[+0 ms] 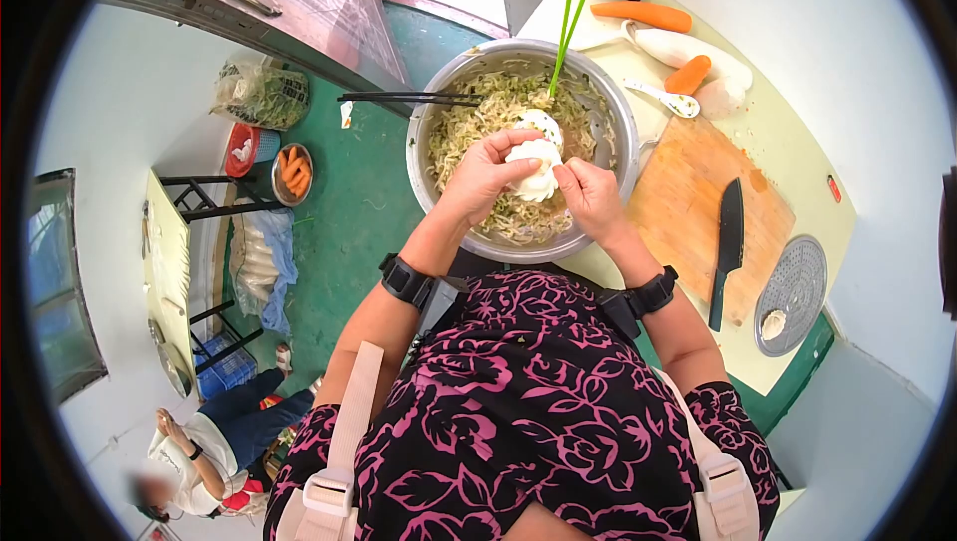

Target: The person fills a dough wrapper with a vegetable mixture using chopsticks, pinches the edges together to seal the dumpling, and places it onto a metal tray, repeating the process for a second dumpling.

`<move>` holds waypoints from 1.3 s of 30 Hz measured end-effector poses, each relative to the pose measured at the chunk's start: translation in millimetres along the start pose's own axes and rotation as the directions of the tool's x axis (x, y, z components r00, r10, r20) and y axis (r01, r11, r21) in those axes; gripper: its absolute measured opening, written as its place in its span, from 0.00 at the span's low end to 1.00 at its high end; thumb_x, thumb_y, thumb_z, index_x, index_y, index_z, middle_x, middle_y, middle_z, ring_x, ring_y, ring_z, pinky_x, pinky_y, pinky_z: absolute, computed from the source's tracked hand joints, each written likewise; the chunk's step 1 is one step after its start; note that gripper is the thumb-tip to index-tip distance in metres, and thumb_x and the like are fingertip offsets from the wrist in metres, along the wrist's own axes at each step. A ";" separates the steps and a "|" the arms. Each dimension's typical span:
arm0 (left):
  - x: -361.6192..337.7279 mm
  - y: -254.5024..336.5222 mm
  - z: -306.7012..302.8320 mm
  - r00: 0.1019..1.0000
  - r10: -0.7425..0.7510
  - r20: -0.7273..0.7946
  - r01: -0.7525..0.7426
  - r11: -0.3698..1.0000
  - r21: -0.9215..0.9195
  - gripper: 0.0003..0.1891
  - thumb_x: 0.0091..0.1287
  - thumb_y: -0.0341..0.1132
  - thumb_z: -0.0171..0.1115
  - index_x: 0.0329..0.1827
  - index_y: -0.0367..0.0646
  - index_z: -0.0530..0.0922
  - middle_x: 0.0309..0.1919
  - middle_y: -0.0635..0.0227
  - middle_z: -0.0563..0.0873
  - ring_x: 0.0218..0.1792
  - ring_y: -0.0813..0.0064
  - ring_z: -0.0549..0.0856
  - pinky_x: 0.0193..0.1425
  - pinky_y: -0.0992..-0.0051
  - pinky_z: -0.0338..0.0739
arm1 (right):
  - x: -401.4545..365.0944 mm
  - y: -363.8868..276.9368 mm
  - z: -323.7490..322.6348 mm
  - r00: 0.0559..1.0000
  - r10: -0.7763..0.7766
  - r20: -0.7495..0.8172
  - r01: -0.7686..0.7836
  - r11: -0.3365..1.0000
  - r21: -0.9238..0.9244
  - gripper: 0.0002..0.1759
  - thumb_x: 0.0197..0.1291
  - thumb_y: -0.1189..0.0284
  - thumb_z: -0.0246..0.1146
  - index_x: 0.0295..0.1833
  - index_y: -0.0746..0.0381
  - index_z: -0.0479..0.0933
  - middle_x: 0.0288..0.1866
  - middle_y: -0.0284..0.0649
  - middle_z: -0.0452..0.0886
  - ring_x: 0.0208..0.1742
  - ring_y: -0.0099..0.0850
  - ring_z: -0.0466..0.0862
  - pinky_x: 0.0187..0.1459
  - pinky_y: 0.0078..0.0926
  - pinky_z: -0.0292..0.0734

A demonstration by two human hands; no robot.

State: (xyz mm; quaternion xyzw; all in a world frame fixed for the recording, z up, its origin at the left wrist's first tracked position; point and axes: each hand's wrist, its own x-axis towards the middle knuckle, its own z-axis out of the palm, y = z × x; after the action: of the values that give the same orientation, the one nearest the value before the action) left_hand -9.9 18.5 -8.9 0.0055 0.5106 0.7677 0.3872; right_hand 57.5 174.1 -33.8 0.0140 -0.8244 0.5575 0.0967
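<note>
Over a big metal bowl (422,167) of shredded vegetable filling (464,142), my left hand (486,180) cups a white, pleated dough bun (536,174). The fingers of my right hand (591,194) are closed in a pinch at the bun's right edge. Just beyond the bun, a white rounded piece (539,124) with green bits on it rests over the filling. Green chopsticks (565,32) stand in the bowl at the back. Black chopsticks (404,97) lie across its left rim.
To the right, a wooden cutting board (688,187) carries a black knife (730,237). A perforated metal plate (797,282) holds one small bun (774,323). Carrots (643,14), a white radish (688,50) and a spoon (668,98) lie behind. Another person (204,451) is at lower left.
</note>
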 end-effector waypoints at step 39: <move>1.3 0.3 1.7 0.998 0.061 -0.026 -0.063 0.996 -0.059 0.15 0.56 0.24 0.57 0.47 0.36 0.72 0.40 0.63 0.80 0.38 0.78 0.80 0.44 0.80 0.75 | -8.6 6.5 -8.2 0.950 0.288 0.118 -0.311 0.881 0.356 0.15 0.59 0.65 0.53 0.29 0.67 0.72 0.19 0.36 0.74 0.18 0.24 0.72 0.22 0.22 0.66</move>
State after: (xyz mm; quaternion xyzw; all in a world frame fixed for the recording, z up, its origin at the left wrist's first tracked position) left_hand -10.3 20.6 -8.4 0.0004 0.4915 0.7943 0.3570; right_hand 66.3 183.4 -38.3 -0.0783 -0.6991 0.7105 -0.0205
